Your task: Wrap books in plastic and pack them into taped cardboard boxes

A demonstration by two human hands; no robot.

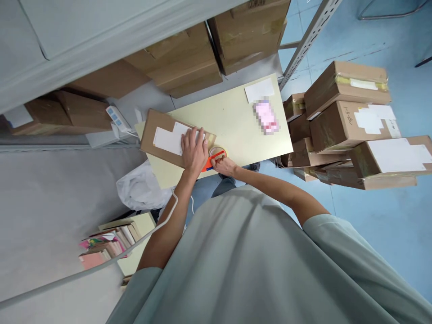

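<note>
Two hands work at the table's [236, 121] near edge: the left hand [193, 150] presses flat on the cardboard box [158, 137], while the right hand [223, 165] grips the orange tape dispenser [213, 159] touching the box's right end.

Stockroom: stacked cartons [354, 126], metal shelving [308, 38]

Brown box [168, 137] with a white label [168, 139]; pale yellow worktop [229, 121]; orange-red tape dispenser [212, 159]; white paper [259, 90]; blue floor [371, 207]; pale green shirt [253, 261]; white bag [140, 186].
</note>
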